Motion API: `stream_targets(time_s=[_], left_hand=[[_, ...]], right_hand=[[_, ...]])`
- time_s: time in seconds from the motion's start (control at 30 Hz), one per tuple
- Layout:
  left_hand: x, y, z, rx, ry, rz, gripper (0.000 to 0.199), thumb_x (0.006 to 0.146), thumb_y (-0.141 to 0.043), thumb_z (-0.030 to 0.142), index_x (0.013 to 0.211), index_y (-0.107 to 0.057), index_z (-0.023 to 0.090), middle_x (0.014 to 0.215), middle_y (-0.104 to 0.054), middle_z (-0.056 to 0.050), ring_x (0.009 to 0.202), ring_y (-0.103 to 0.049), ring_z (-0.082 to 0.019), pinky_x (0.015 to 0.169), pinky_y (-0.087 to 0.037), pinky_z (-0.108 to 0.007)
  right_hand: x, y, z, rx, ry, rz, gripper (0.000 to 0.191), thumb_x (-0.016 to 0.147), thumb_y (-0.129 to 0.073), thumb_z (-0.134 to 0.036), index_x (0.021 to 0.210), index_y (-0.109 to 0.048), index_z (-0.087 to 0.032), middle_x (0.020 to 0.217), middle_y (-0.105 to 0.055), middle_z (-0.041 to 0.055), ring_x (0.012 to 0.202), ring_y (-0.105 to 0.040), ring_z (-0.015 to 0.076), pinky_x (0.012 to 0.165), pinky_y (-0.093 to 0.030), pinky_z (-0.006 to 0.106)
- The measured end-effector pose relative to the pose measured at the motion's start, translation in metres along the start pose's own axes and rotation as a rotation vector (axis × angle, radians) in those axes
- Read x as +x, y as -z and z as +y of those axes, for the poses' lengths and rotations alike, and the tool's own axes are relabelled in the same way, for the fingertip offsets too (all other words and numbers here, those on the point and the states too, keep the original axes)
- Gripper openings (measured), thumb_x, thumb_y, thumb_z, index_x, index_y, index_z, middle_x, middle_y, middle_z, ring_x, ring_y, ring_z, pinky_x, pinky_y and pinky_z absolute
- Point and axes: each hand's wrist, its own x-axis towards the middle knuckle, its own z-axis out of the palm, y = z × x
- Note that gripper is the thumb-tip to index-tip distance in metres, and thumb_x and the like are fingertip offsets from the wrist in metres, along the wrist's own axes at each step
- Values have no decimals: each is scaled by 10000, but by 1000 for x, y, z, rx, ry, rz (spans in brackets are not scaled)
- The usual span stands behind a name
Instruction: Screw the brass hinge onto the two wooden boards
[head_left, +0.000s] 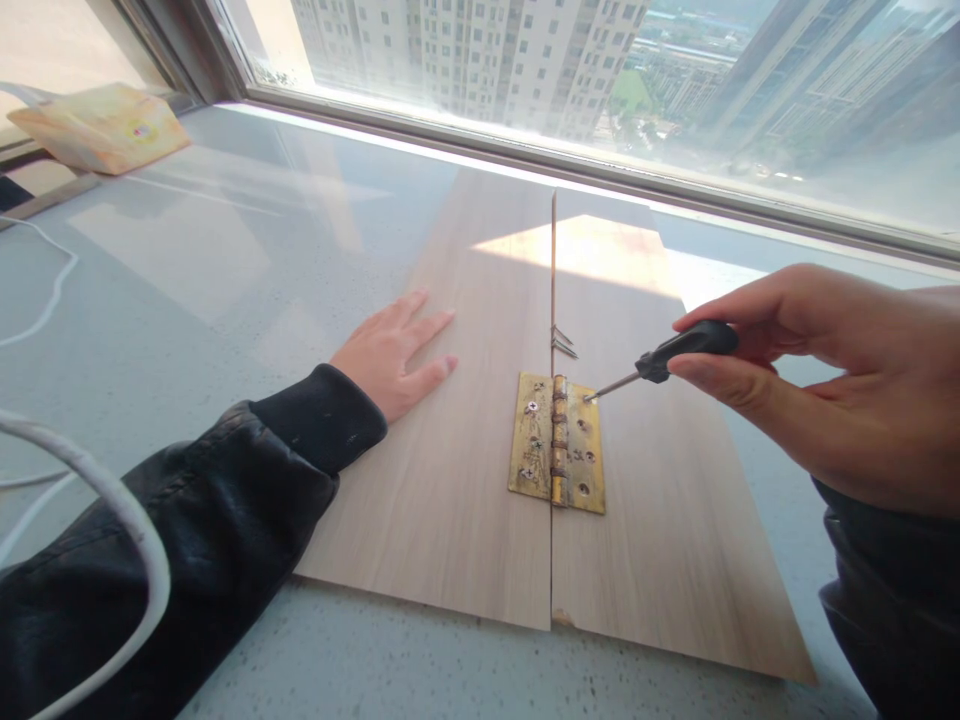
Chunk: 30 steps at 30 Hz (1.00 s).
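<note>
My right hand grips the black handle of a screwdriver between thumb and fingers. The screwdriver's tip meets the upper hole area of a worn brass hinge, on its right leaf. Screw heads sit in the left leaf; the lower holes of the right leaf show no screws. The hinge spans the seam between a left wooden board and a right wooden board. Flat on the left board's outer side lies my left hand, fingers spread. Several loose screws lie just above the hinge.
Both boards rest on a pale speckled counter beside a window. A yellowish packet stands at the far left. A white cable loops across the near left, in front of my left sleeve.
</note>
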Motion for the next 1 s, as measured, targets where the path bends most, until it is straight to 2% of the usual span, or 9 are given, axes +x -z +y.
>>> stream_targets(time_s=[0.13, 0.27, 0.5, 0.6, 0.7, 0.77, 0.87, 0.93, 1.0], left_hand=[[0, 0, 1, 2, 4, -9, 614, 901, -448, 464, 1426, -448, 145, 1561, -276, -178, 1440, -291, -300, 1181, -236, -426], [0, 1, 2, 5, 9, -11, 611, 904, -443, 467, 1425, -449, 149, 1562, -277, -173, 1441, -291, -292, 1182, -234, -421], [0, 1, 1, 11, 6, -10, 611, 903, -440, 478, 1422, -448, 157, 1562, -278, -168, 1439, -294, -294, 1178, -242, -432], [0, 1, 1, 5, 1, -7, 612, 902, -436, 476, 1421, -449, 153, 1562, -278, -171, 1438, -297, -295, 1177, -242, -434], [0, 1, 1, 0, 1, -5, 614, 901, -432, 476, 1421, -449, 149, 1562, -278, -172, 1437, -297, -299, 1177, -242, -440], [-1, 1, 1, 0, -1, -4, 615, 902, -432, 477, 1418, -452, 145, 1559, -283, -173, 1436, -300, -301, 1176, -244, -443], [-1, -1, -1, 0, -16, 18, 612, 902, -434, 487, 1413, -459, 151, 1558, -293, -167, 1431, -310, -304, 1173, -254, -448], [-1, -4, -3, -3, -28, 43, 604, 902, -435, 501, 1410, -463, 175, 1560, -301, -144, 1427, -319, -301, 1170, -264, -455], [-1, -5, -4, -7, -35, 59, 596, 902, -436, 510, 1407, -465, 195, 1561, -307, -124, 1425, -325, -295, 1167, -269, -459]], right_hand=[[4, -2, -7, -86, 116, 10, 250, 877, -566, -485, 837, -558, -238, 594, -480, -61, 457, -384, 67, 484, -308, 268], [6, -6, -16, -137, 98, 37, 262, 892, -522, -444, 763, -504, -217, 531, -460, -48, 448, -393, 90, 471, -283, 273], [4, -14, -28, -203, 125, 152, 413, 858, -583, -470, 583, -416, -211, 434, -301, -67, 409, -261, 76, 438, -213, 266], [5, -15, -31, -222, 92, 168, 444, 854, -599, -452, 552, -385, -208, 434, -260, -70, 423, -230, 76, 442, -200, 268], [6, -16, -30, -205, 59, 154, 363, 866, -596, -456, 620, -522, -199, 469, -348, -58, 442, -317, 81, 464, -255, 274], [7, -16, -27, -144, 53, 156, 254, 855, -620, -445, 817, -653, -196, 521, -466, -49, 456, -405, 83, 489, -320, 278], [7, -16, -22, -22, 54, 157, 246, 821, -670, -421, 964, -686, -222, 608, -597, -40, 475, -479, 82, 527, -400, 280], [5, -13, -18, 47, 45, 90, 196, 836, -652, -402, 959, -690, -254, 667, -641, -40, 515, -520, 86, 550, -433, 277], [4, -9, -14, 108, 39, -5, 205, 867, -605, -375, 1046, -685, -315, 780, -685, -50, 601, -579, 96, 582, -457, 275]])
